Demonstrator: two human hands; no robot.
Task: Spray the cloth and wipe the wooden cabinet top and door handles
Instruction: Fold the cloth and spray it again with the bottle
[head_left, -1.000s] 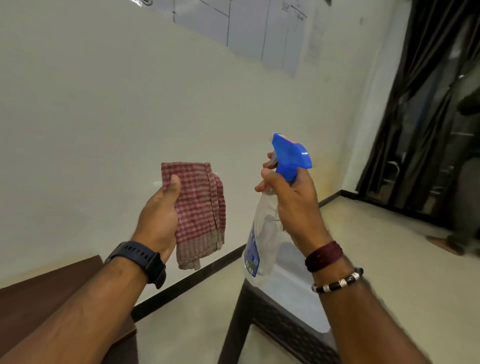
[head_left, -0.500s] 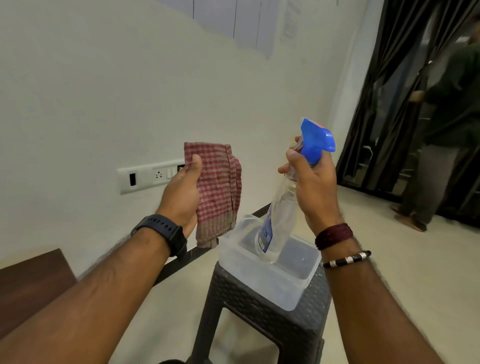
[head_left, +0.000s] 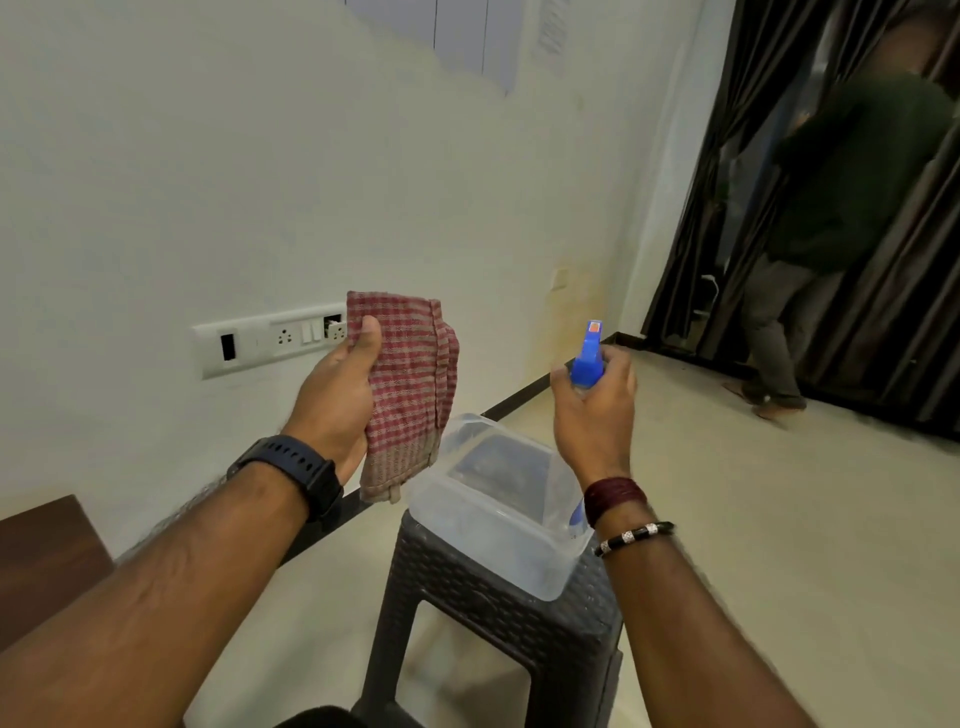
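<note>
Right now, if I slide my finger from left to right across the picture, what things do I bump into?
Wooden cabinet top → wall switch panel → left hand → checked cloth → clear plastic tub → right hand gripping the spray bottle → another person by the dark curtains.

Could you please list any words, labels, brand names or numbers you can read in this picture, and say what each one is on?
No text can be read.
Spray bottle, in the right hand: small orange patch on the blue head, blue label low by the wrist; both too small and blurred.
Papers on the wall: print too blurred.
Switch panel: no legible markings.
Watch by the left hand: no display showing.
</note>
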